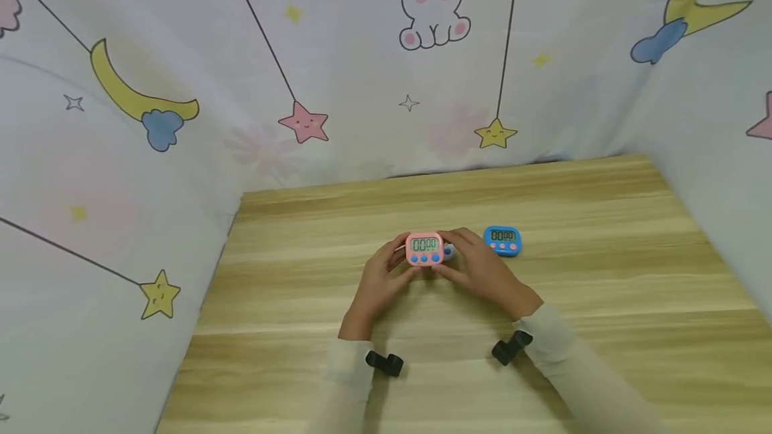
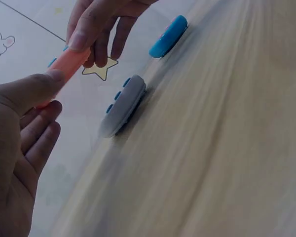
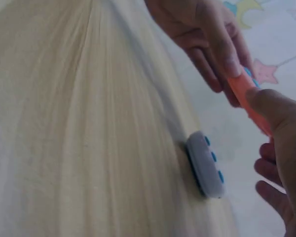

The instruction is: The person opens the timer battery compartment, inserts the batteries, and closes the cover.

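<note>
Both hands hold a pink digital timer [image 1: 424, 244] up off the table, its screen reading 00:00 above a row of three blue buttons. The left hand [image 1: 380, 279] pinches its left end between thumb and fingers. At the opposite end, the right hand [image 1: 484, 269] pinches it the same way. Beneath the raised timer, a white timer with blue buttons [image 2: 125, 105] lies on the table; in the head view it is mostly hidden behind the pink one and the right hand. A blue timer with pink buttons [image 1: 502, 241] lies just beyond the right hand, also showing 00:00.
The wood-grain table [image 1: 289, 327] extends to a white cloth backdrop [image 1: 362, 39] printed with stars, moons and a rabbit, which also rises at both sides. Each sleeve carries a black wrist mount [image 1: 511, 347].
</note>
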The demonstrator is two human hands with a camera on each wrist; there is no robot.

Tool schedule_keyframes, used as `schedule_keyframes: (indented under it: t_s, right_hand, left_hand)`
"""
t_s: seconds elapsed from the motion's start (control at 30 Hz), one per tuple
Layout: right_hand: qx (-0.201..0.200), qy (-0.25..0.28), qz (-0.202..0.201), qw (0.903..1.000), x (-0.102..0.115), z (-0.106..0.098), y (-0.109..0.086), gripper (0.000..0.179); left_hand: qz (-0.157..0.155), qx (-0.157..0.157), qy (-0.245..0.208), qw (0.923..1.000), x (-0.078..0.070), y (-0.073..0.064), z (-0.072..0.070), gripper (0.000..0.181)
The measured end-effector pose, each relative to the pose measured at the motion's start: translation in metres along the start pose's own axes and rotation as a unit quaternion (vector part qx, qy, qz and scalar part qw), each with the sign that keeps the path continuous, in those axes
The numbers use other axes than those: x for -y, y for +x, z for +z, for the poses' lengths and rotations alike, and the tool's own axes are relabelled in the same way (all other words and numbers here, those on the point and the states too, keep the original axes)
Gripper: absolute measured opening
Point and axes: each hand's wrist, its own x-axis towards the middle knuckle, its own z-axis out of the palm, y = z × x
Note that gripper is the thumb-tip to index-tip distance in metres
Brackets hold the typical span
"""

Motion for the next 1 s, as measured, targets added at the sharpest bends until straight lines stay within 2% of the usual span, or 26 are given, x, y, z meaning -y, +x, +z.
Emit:
schedule_keyframes:
  t_s: [0.13, 0.33, 0.47, 0.63, 0.8, 1.0]
  right_hand:
    - [0.011, -0.022, -0.03, 0.9993, 0.001, -0.003, 0.015, 0.062]
    - [0.067, -0.03, -0.019, 0.9971, 0.008, 0.004, 0.034, 0.064]
    - [0.097, -0.053, -0.024, 0.9936, 0.014, 0.012, 0.047, 0.066]
    - [0.121, -0.082, -0.036, 0.9886, 0.022, 0.021, 0.068, 0.065]
    - [0.16, -0.11, -0.022, 0.9808, 0.027, 0.032, 0.081, 0.062]
    - [0.193, -0.128, -0.013, 0.9727, 0.028, 0.047, 0.083, 0.059]
  left_hand:
    - [-0.02, 0.019, 0.06, 0.9979, -0.007, 0.008, -0.017, 0.066]
    - [-0.058, 0.055, 0.123, 0.9892, -0.007, 0.011, -0.041, 0.066]
    - [-0.084, 0.082, 0.159, 0.9803, -0.001, 0.01, -0.055, 0.07]
    - [-0.102, 0.088, 0.214, 0.9675, 0.003, 0.013, -0.072, 0.069]
    - [-0.131, 0.107, 0.248, 0.9538, 0.008, 0.017, -0.079, 0.07]
    - [-0.169, 0.128, 0.273, 0.9384, 0.016, 0.017, -0.079, 0.069]
